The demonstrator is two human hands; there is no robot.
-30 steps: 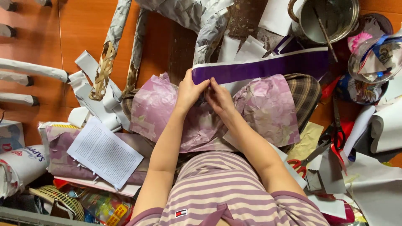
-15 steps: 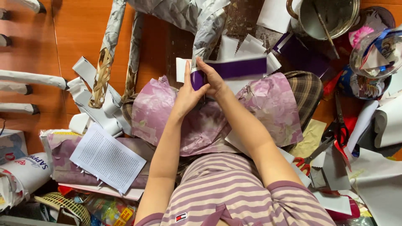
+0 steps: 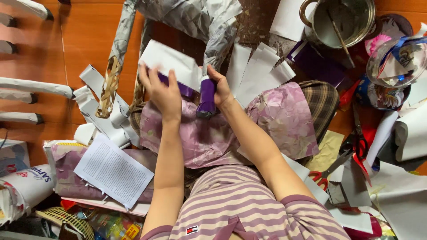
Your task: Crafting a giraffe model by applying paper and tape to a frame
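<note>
A: Status on the hands?

B: Left hand (image 3: 165, 94) is gripping a white paper sheet (image 3: 171, 62) with a zigzag edge, fingers spread over its lower left. A purple paper strip (image 3: 205, 95) runs under that sheet, and the right hand (image 3: 221, 91) is clenched around its end, which hangs down in a fold.

A: Where's all that sitting?

B: Held up just above a crumpled pink-mauve paper (image 3: 213, 133) spread over the person's lap. More white zigzag sheets (image 3: 255, 71) fan out just right of the right hand.

A: Surroundings?

B: Orange floor (image 3: 84, 44), cluttered. Metal pot (image 3: 340, 20) top right with a stick in it. Red-handled scissors (image 3: 329, 169) right of the right forearm. Printed page (image 3: 113, 171) lower left. Grey paper-wrapped frame (image 3: 191, 18) at top centre, touching the white sheet's upper edge as far as I can tell.
</note>
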